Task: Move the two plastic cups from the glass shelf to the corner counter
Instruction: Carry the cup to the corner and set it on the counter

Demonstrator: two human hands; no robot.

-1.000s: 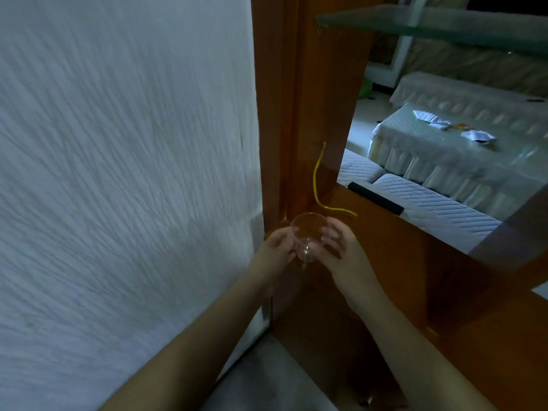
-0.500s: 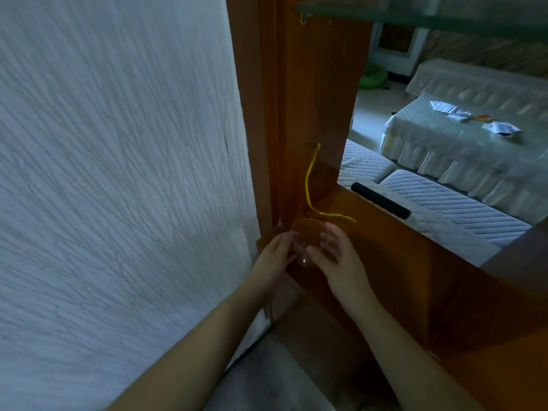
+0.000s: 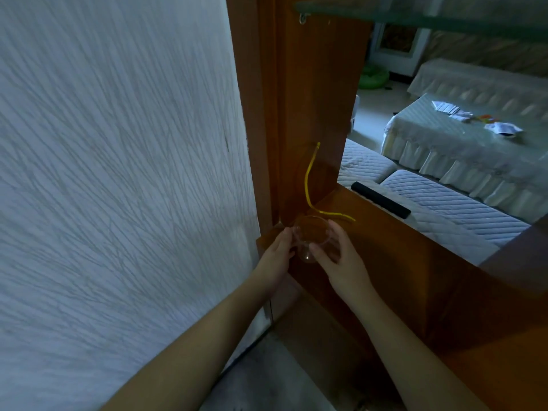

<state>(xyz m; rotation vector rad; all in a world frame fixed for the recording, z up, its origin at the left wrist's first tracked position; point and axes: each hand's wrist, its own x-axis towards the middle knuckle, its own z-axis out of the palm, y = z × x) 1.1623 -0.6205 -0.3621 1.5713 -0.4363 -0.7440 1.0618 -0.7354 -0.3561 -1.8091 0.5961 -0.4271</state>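
Note:
A clear plastic cup (image 3: 311, 235) sits upright at the inner corner of the wooden counter (image 3: 394, 256), mouth up. My left hand (image 3: 277, 252) touches its left side and my right hand (image 3: 336, 256) wraps its right side and base. Whether it is one cup or two nested cups I cannot tell. The glass shelf (image 3: 430, 16) runs across the top right, above the counter, and shows nothing on it.
A yellow cord (image 3: 310, 185) hangs down the wooden post (image 3: 311, 99) and lies on the counter just behind the cup. A textured white wall (image 3: 118, 173) fills the left. Beyond the counter are white cushions, a black bar (image 3: 381, 200) and a covered table.
The cup has come down from slightly above the counter into the corner, with both hands staying on it. The camera has tilted slightly, bringing the glass shelf closer to the top edge.

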